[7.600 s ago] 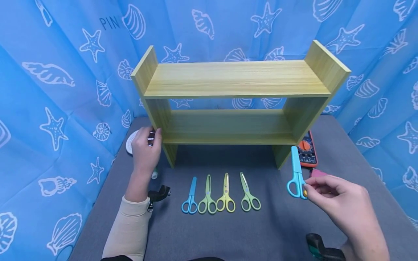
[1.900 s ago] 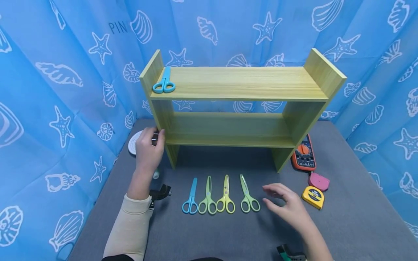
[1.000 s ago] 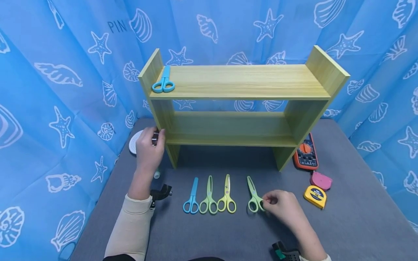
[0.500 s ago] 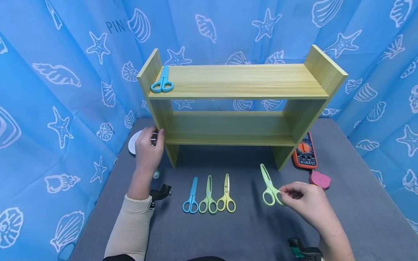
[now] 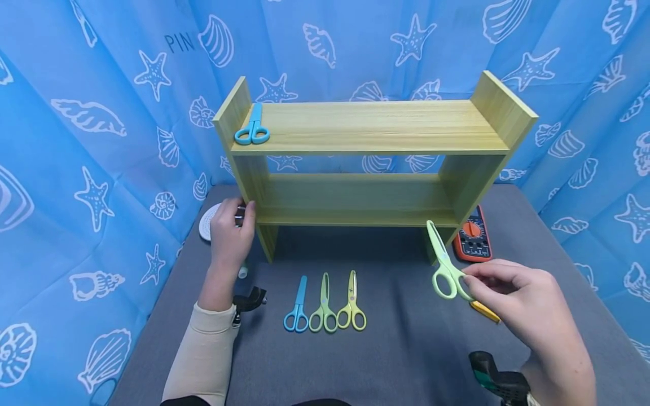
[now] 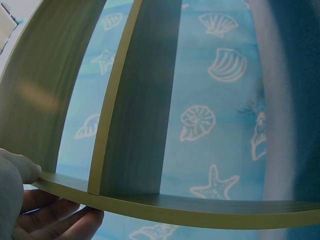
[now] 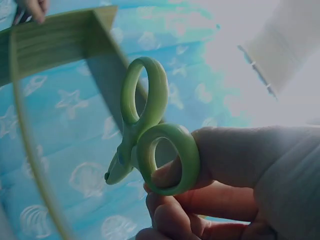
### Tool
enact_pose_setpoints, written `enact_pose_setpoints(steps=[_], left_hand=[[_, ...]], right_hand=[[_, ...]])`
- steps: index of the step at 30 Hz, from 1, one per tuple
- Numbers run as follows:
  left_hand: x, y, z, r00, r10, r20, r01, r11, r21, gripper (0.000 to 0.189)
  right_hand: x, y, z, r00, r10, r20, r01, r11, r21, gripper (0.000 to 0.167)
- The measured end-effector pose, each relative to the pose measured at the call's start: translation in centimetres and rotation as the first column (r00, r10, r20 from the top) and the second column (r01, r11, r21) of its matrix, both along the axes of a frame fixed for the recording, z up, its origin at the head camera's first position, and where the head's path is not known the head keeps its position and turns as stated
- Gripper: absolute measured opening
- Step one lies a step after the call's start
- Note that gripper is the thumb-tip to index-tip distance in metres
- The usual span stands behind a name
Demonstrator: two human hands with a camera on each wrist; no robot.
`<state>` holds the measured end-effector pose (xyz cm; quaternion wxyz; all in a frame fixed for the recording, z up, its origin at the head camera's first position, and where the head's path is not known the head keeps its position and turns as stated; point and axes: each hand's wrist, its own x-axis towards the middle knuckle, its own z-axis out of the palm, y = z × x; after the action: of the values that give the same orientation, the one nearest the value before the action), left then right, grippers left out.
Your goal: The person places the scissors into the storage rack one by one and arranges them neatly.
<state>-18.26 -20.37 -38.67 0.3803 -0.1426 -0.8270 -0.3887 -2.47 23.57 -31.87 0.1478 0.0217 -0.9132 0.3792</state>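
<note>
Lifted off the table, green scissors [image 5: 443,260] point tip-up at the right, before the shelf's right leg. My right hand [image 5: 530,307] pinches one of their handle loops between thumb and fingers; the right wrist view shows the thumb at that loop [image 7: 192,162]. My left hand [image 5: 229,237] grips the left side panel of the wooden shelf [image 5: 365,135], thumb on the inner face and fingers outside in the left wrist view. Turquoise scissors [image 5: 255,121] lie at the left end of the top board. Blue scissors [image 5: 299,301], green-handled scissors [image 5: 324,310] and yellow scissors [image 5: 351,307] lie in a row.
Right of the shelf lies an orange-edged multimeter [image 5: 473,237]. A yellow tape measure [image 5: 486,312] is partly hidden by my right hand. Behind my left hand is a white round perforated object [image 5: 205,223]. A blue shell-patterned curtain [image 5: 101,197] surrounds the grey table [image 5: 355,366].
The turquoise scissors went from my right hand to the top board's left end. My right hand then picked up the row's rightmost green scissors and moved them up and right. The left hand stays put.
</note>
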Motion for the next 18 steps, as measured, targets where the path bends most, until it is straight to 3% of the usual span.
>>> enact_pose_setpoints(steps=[7, 12, 18], left_hand=[[0.0, 0.0, 0.0, 1.000, 0.003, 0.010, -0.003, 1.000, -0.006, 0.028], [0.1, 0.0, 0.0, 1.000, -0.004, 0.013, 0.004, 1.000, -0.003, 0.031], [0.1, 0.0, 0.0, 1.000, -0.009, 0.001, 0.009, 1.000, -0.002, 0.028]], right_hand=[[-0.1, -0.3, 3.1, 0.993, 0.017, -0.115, -0.021, 0.999, -0.031, 0.015], [-0.4, -1.1, 5.7, 0.995, -0.027, -0.095, 0.016, 0.994, -0.112, 0.017], [-1.8, -2.1, 8.8, 0.995, -0.091, -0.048, 0.079, 0.975, -0.207, 0.021]])
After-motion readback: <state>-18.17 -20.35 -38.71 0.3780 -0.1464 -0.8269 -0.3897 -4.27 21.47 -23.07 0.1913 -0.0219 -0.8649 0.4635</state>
